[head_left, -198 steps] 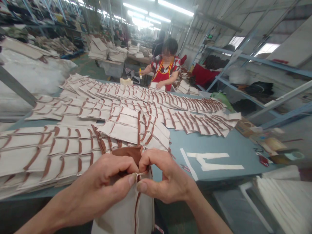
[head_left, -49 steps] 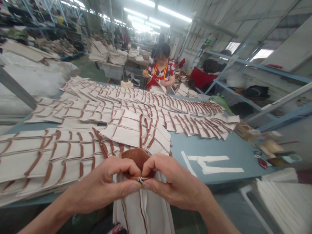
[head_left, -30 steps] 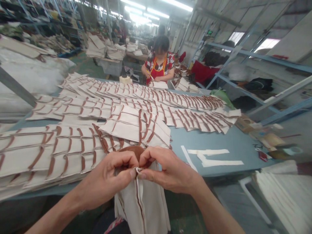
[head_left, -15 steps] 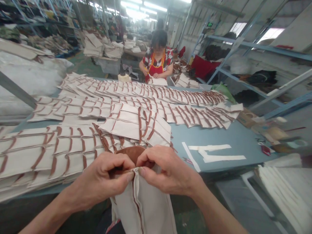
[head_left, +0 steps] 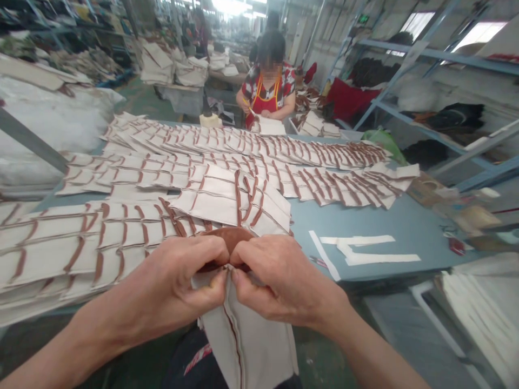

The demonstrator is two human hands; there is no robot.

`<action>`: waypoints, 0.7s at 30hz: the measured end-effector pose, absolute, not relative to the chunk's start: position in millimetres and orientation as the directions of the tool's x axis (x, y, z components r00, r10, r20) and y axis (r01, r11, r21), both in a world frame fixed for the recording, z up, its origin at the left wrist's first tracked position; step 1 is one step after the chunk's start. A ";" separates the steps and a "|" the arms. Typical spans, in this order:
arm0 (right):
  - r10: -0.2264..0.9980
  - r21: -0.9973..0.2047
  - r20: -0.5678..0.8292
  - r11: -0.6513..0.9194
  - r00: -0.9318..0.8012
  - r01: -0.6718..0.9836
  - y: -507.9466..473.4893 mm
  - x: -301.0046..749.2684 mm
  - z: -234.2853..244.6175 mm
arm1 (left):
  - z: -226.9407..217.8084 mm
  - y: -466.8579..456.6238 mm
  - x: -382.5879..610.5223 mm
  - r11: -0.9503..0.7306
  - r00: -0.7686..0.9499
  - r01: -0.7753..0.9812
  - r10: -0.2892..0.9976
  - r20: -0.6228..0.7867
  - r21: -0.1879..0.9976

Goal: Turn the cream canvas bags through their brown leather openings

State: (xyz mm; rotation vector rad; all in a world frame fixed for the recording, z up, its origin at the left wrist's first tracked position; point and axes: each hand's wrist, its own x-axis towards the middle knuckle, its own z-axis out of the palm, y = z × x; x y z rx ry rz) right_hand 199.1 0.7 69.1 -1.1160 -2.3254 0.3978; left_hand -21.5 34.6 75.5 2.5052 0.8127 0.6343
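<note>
Between my two hands hangs a cream fabric piece (head_left: 267, 335) with a brown-edged seam down its middle and brown material (head_left: 231, 235) showing at its top. My left hand (head_left: 178, 281) pinches the top edge just left of the seam, thumb against curled fingers. On the other side of the seam, my right hand (head_left: 275, 275) pinches the same edge, its thumb almost touching the left one. The fingertips hide the exact spot they grip. Just beyond my hands, similar cream pieces with brown strips (head_left: 239, 197) lie overlapped on the blue-grey table (head_left: 308, 216).
White strips (head_left: 377, 259) and small red-handled snippers (head_left: 318, 261) lie on the table to the right. Across it, a person in a red apron (head_left: 265, 100) works on a cream piece. Blue shelving (head_left: 425, 140) stands at right. More cream pieces (head_left: 478, 319) are stacked at lower right.
My hands have drawn closer together at the seam, with the knuckles now turned further inward over the top edge. The view has shifted slightly, so the table appears moved right.
</note>
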 end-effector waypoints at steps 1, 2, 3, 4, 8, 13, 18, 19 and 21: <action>0.795 -0.484 0.320 0.605 -0.516 0.632 1.0 198.6 69.9 | 75.3 34.8 -21.4 -0.761 0.735 0.411 0.602 0.312 0.501; 0.803 -0.502 0.306 0.592 -0.511 0.630 1.1 198.1 71.2 | 74.7 35.1 -21.3 -0.783 0.742 0.393 0.580 0.338 0.482; 0.812 -0.519 0.289 0.578 -0.507 0.629 1.3 197.5 72.8 | 73.8 35.3 -21.6 -0.801 0.743 0.374 0.560 0.366 0.468; 0.819 -0.531 0.274 0.566 -0.505 0.630 1.5 197.0 74.7 | 72.7 35.6 -22.2 -0.813 0.745 0.358 0.545 0.385 0.459; 0.833 -0.522 0.225 0.541 -0.505 0.660 2.3 196.5 80.7 | 68.3 37.1 -28.1 -0.808 0.777 0.334 0.527 0.343 0.485; 0.866 -0.574 0.162 0.472 -0.473 0.669 3.8 195.7 80.1 | 63.6 38.4 -32.5 -0.827 0.779 0.335 0.513 0.361 0.451; 0.864 -0.749 0.174 0.428 -0.473 0.506 8.6 191.7 80.2 | 56.5 37.3 -37.5 -0.861 0.775 0.333 0.483 0.408 0.385; 0.867 -0.789 0.150 0.395 -0.476 0.471 10.2 191.5 80.3 | 55.4 37.3 -39.2 -0.874 0.787 0.325 0.462 0.410 0.362; 0.873 -0.859 0.076 0.303 -0.482 0.413 14.0 192.0 79.6 | 53.6 38.3 -42.3 -0.886 0.811 0.297 0.431 0.395 0.357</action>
